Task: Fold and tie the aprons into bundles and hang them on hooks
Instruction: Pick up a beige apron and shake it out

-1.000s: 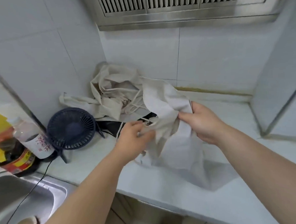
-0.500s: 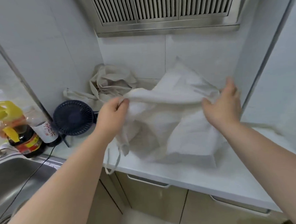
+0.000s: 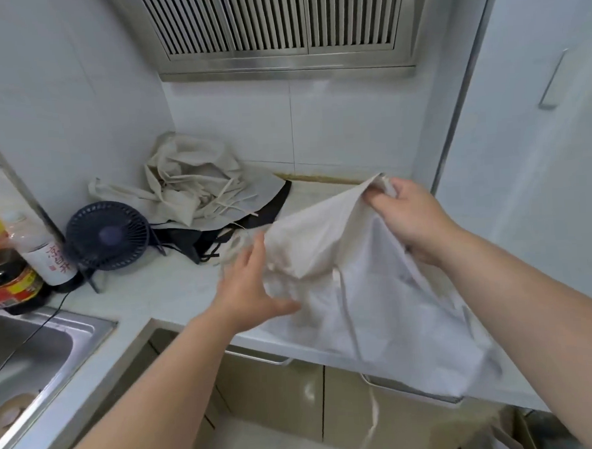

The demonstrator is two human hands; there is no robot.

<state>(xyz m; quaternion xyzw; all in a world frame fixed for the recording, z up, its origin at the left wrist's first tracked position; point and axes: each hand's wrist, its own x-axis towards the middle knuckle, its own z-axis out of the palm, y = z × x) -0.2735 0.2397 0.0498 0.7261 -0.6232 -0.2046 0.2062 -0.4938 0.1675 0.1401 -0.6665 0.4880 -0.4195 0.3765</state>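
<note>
Hands apart — right hand point(image 3: 411, 218) is clamped on the apron point(image 3: 326, 243) corner, lifted for spreading — left hand point(image 3: 253, 288) is held open beside it

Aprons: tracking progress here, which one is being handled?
The pale cream apron, gripped at a corner by the right hand, hanging over the edge of the counter; the crumpled beige apron and black apron lie in the corner.

Bright, even light; motion-blurred centre, wide-angle edge distortion.
</note>
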